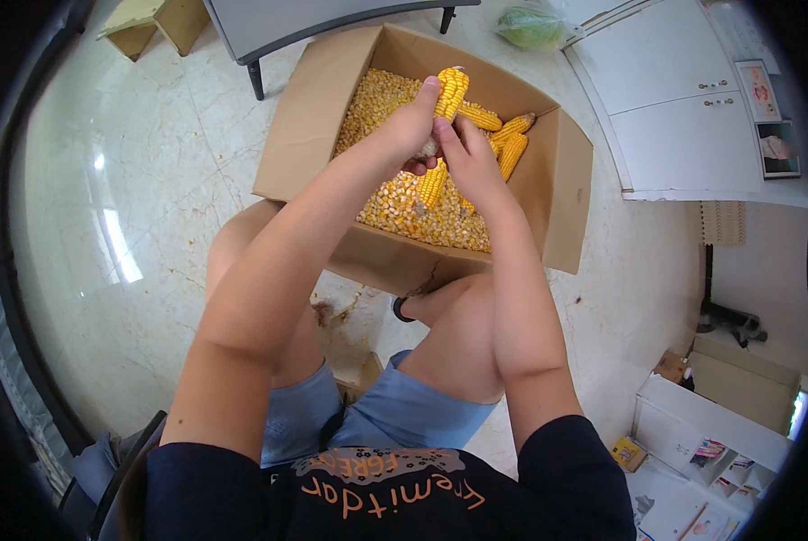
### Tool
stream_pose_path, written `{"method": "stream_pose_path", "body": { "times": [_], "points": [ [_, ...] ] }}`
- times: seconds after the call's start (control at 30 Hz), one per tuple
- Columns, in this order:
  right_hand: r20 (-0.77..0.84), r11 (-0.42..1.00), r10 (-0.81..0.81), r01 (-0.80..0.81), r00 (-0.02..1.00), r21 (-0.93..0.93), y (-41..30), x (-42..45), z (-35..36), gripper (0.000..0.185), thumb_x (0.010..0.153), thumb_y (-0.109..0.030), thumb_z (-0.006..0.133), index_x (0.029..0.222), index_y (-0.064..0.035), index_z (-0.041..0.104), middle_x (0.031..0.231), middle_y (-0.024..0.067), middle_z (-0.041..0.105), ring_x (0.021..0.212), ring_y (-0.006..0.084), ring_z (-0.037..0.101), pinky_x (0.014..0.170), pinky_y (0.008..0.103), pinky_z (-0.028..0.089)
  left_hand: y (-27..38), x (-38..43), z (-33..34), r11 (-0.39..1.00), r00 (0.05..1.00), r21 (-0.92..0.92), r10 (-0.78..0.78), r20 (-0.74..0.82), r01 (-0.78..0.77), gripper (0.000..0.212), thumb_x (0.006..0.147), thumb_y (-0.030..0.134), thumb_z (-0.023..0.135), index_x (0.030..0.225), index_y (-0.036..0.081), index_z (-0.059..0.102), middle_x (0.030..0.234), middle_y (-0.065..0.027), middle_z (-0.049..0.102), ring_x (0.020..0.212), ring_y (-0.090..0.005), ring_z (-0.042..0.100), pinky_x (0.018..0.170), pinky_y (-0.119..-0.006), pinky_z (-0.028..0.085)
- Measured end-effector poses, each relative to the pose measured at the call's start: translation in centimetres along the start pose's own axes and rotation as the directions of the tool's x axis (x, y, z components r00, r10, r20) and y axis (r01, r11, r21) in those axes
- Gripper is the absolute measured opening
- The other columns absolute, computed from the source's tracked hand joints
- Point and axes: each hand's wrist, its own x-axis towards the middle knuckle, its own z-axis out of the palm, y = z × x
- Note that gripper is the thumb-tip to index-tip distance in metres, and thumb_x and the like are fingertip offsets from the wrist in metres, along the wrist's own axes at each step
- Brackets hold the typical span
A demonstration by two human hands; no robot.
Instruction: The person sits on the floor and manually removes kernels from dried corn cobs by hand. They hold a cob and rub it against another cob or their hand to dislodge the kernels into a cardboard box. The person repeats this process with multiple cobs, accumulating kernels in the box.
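Note:
Both hands are over an open cardboard box (309,128) in front of my knees. An ear of dried yellow corn (453,93) tilts upward out of my left hand (417,125), whose thumb lies along its side. The ear's lower end, near my palm, looks pale and bare of kernels. My right hand (471,159) grips the same ear from the right, its thumb pressed against the kernels. Loose corn kernels (384,203) cover the bottom of the box. Beneath my hands, another corn ear (432,186) rests on them, and several more corn ears (512,155) are heaped at the right wall.
Beyond the box stands a low grey table (309,27) with dark legs. A bagged green vegetable (529,27) sits on the floor beside a white cabinet (688,122). At the far left is a small wooden stool (154,27). Stray kernels dot the tiled floor (167,203).

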Motion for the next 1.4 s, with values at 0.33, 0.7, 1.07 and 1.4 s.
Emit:
{"method": "stream_pose_path", "body": {
  "times": [0.33,0.7,1.07,1.4],
  "points": [
    [-0.043,1.000,-0.003,0.002,0.999,-0.015,2.1,-0.2,0.0,0.030,0.089,-0.027,0.048,0.082,0.0020,0.055,0.070,0.0090,0.058,0.065,0.0168,0.054,0.062,0.0319,0.043,0.2,-1.2,-0.5,0.987,0.991,-0.093,-0.127,0.027,0.129,0.056,0.088,0.060,0.021,0.076,0.012,0.048,0.051,-0.0013,0.045,0.040,-0.0100,0.041,0.037,-0.024,0.030],
    [0.070,0.922,0.228,-0.238,0.971,0.305,0.9,-0.1,0.4,0.036,0.091,-0.035,0.047,0.089,0.0009,0.053,0.069,0.0042,0.054,0.060,0.0103,0.050,0.058,0.0236,0.042,-0.9,-0.1,-0.2,0.997,0.997,0.012,-0.071,0.017,0.071,0.058,0.088,0.060,0.019,0.080,0.010,0.047,0.054,-0.0017,0.045,0.042,-0.0115,0.043,0.037,-0.025,0.032],
    [0.071,0.871,0.350,-0.352,0.934,0.342,0.3,0.2,0.3,0.033,0.090,-0.036,0.047,0.084,-0.0050,0.054,0.063,-0.0007,0.050,0.050,0.0059,0.041,0.044,0.0203,0.032,-0.4,-0.7,-0.3,0.995,0.997,0.074,-0.065,-0.039,0.067,0.061,0.088,0.060,0.020,0.074,0.009,0.049,0.053,-0.0026,0.047,0.042,-0.0132,0.044,0.040,-0.027,0.035],
    [0.042,0.852,0.237,-0.229,0.970,0.471,1.1,0.2,0.6,0.033,0.092,-0.036,0.042,0.077,-0.0082,0.052,0.064,-0.0010,0.049,0.049,0.0059,0.042,0.042,0.0202,0.030,0.4,-0.9,-1.1,1.000,0.999,0.007,-0.017,0.044,0.017,0.064,0.088,0.061,0.020,0.072,0.007,0.049,0.053,-0.0037,0.047,0.041,-0.0139,0.045,0.039,-0.028,0.038]
  ]
}}
